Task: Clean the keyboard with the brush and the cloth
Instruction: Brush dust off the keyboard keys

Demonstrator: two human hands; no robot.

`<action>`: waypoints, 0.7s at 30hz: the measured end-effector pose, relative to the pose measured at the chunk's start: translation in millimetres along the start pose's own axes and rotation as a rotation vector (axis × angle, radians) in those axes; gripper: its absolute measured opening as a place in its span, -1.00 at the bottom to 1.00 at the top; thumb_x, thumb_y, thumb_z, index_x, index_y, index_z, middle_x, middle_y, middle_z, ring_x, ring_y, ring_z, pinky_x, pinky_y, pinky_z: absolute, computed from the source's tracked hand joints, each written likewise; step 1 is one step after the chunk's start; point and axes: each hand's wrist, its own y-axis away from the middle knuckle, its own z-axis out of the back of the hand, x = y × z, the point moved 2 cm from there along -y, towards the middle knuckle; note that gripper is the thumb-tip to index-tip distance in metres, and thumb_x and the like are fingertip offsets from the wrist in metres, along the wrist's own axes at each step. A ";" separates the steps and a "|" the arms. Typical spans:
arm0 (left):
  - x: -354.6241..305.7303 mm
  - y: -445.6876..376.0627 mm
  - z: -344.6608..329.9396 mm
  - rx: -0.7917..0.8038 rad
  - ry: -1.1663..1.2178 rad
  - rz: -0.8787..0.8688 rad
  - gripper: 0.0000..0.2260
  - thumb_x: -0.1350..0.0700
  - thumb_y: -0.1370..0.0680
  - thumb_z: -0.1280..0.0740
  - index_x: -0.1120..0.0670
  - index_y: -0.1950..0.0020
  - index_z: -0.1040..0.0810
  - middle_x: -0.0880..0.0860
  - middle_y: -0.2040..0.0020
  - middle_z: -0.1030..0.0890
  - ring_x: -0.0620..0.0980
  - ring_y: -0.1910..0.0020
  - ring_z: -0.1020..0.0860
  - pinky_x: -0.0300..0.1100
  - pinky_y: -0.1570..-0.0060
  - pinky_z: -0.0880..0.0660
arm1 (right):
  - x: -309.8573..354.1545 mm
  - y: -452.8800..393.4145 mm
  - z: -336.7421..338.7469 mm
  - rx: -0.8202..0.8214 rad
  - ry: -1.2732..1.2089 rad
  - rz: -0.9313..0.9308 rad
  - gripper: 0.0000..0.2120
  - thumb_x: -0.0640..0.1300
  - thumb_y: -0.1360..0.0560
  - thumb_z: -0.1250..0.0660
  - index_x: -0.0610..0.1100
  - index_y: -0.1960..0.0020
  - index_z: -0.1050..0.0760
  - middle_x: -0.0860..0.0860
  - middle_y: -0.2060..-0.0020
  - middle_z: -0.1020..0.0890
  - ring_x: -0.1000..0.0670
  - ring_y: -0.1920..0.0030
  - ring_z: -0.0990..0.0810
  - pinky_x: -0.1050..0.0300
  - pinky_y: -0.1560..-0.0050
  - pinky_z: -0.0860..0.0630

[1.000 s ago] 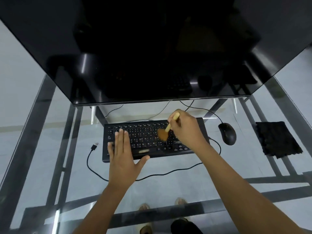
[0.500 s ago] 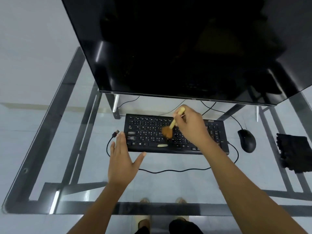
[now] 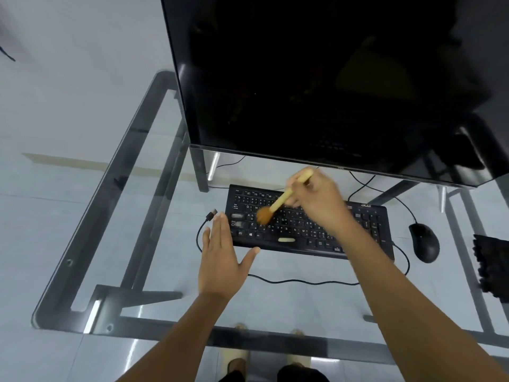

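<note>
The right grip (image 3: 316, 199) clasped a tan wooden-handled brush (image 3: 278, 204), bristles on the black keyboard (image 3: 358, 230); left grip (image 3: 221, 257) lay spread flat beside it.

We see cool, even light, seemingly from overhead. Bright streaks of glare lie on the glass bench (image 3: 154, 238) frame. The dark monitor (image 3: 316, 78) mirrors dim shapes. The right hand (image 3: 319, 201) and brush (image 3: 271, 209) are motion-blurred; edges bow from the wide lens.

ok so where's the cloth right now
In the head view the black cloth lies untouched at the far right edge of the glass desk, just right of the mouse and away from both hands.
</note>
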 end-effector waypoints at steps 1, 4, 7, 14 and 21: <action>-1.0 0.9 1.2 -0.004 0.010 -0.002 -0.14 -0.27 -0.52 -0.27 0.17 -0.58 0.06 0.09 -0.59 -0.03 -0.22 -0.48 0.22 -0.08 -0.51 0.08 | 1.7 7.9 -17.6 0.137 -0.006 -0.008 -0.90 -0.21 -0.58 -0.26 -0.08 0.08 -0.51 -0.08 0.25 -0.67 -0.01 0.24 -0.69 0.08 0.23 -0.62; -2.7 1.2 1.2 -0.017 0.030 0.005 -0.12 -0.26 -0.50 -0.31 0.18 -0.57 0.05 0.11 -0.58 -0.08 -0.20 -0.48 0.20 0.00 -0.50 -0.02 | -2.5 23.6 -48.3 0.290 0.089 0.049 -0.90 -0.14 -0.56 -0.29 0.01 0.12 -0.52 -0.03 0.30 -0.69 0.04 0.24 -0.69 0.02 0.10 -0.64; -1.0 0.6 -0.3 0.006 -0.001 0.005 -0.12 -0.32 -0.50 -0.25 0.15 -0.58 0.09 0.08 -0.59 -0.02 -0.12 -0.52 0.17 -0.03 -0.52 0.03 | -9.7 8.3 -25.4 0.047 0.148 0.007 -0.92 -0.11 -0.57 -0.27 -0.03 0.09 -0.50 -0.01 0.32 -0.66 -0.09 0.25 -0.67 -0.04 0.19 -0.63; 1.5 0.2 -2.2 -0.007 -0.052 -0.032 -0.17 -0.31 -0.55 -0.18 0.11 -0.58 0.14 0.02 -0.59 0.03 -0.14 -0.52 0.18 -0.01 -0.52 0.03 | -6.0 -7.0 -5.8 -0.002 0.216 0.060 -0.92 -0.11 -0.59 -0.26 -0.09 0.04 -0.49 -0.01 0.30 -0.66 -0.06 0.21 -0.68 -0.01 0.17 -0.62; 0.9 -0.6 -1.3 -0.028 -0.052 -0.043 -0.24 -0.30 -0.56 -0.15 0.02 -0.56 0.15 -0.04 -0.56 -0.01 -0.30 -0.46 0.35 0.00 -0.48 0.07 | 11.1 -34.1 -13.6 -0.083 0.033 0.100 -0.92 -0.16 -0.59 -0.24 -0.11 0.02 -0.50 -0.10 0.18 -0.66 -0.01 0.24 -0.67 0.00 0.16 -0.61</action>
